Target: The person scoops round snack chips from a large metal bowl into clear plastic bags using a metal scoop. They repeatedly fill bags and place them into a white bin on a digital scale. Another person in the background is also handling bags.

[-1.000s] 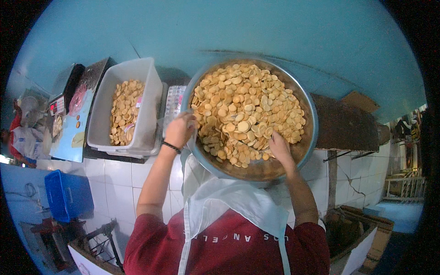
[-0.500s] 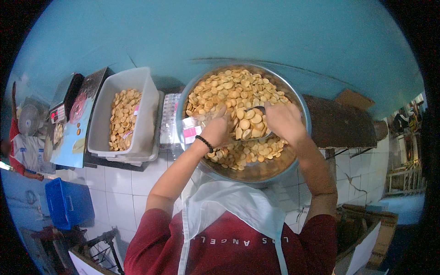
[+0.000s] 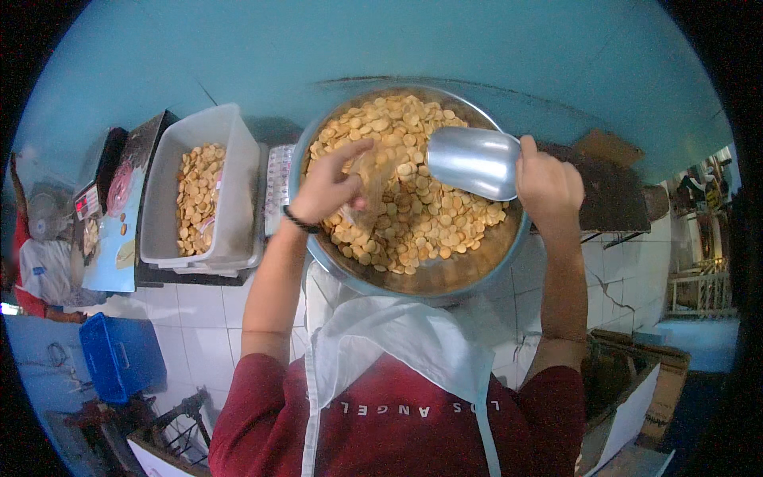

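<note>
A wide steel bowl (image 3: 520, 230) holds a heap of small round tan crackers (image 3: 413, 222). Above its left side, my left hand (image 3: 327, 184) grips a clear plastic bag (image 3: 375, 176), the index finger stretched out along it. How full the bag is I cannot tell, since crackers show through behind it. My right hand (image 3: 548, 184) is wrapped round the handle of a shiny metal scoop (image 3: 474, 164) over the bowl's right side. The scoop points left toward the bag, and no crackers show on its visible face.
Left of the bowl stands a translucent plastic tub (image 3: 163, 187) with bagged crackers inside. Beyond it are a scale with a red display (image 3: 86, 203) and a person in a white apron (image 3: 46, 266). A blue crate (image 3: 119, 358) sits lower left; a dark bench (image 3: 612, 199) is at right.
My right hand has moved right and up with the scoop, which held crackers against the bag and now shows a bare metal face. My left hand has shifted left with the bag.
</note>
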Motion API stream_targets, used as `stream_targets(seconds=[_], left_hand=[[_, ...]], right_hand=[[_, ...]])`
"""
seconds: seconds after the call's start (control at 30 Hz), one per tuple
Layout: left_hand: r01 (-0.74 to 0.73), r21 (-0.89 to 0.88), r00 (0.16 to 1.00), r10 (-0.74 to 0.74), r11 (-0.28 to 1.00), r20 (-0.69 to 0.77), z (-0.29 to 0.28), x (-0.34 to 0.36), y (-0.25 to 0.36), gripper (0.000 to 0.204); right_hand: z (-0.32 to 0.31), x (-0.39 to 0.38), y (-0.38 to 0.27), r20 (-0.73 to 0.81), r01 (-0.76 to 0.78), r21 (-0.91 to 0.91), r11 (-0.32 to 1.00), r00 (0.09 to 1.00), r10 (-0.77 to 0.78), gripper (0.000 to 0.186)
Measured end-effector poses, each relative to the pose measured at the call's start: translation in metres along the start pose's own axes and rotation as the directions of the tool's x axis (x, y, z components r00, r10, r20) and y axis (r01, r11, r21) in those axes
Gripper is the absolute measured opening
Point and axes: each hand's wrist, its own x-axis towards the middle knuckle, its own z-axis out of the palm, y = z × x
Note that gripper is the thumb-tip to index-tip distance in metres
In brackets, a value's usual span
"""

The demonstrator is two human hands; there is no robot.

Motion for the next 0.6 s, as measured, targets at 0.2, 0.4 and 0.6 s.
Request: stream_targets(seconds=[0.2, 0.4, 0.6], left_hand=[[-0.045, -0.067, 0.987, 0.034, 0.997, -0.158, -0.045, -0.021, 0.014, 0.060], [-0.155, 0.047, 0.921, 0.161, 0.987, -0.355, -0.062, -0.060, 0.047, 0.061], [-0.138, 0.150, 0.845, 0.196, 0.979, -0.497, -0.076, -0.085, 0.059, 0.059]], right_hand=[[0.122, -0.083, -0.018, 0.467, -0.017, 0.188, 0.982, 0.881, -0.074, 0.016], [0.200, -0.144, -0.055, 0.731, -0.057, 0.182, 0.982, 0.675, -0.096, 0.020], [0.211, -0.152, -0.132, 0.762, -0.265, 0.374, 0.889, 0.634, -0.132, 0.028]])
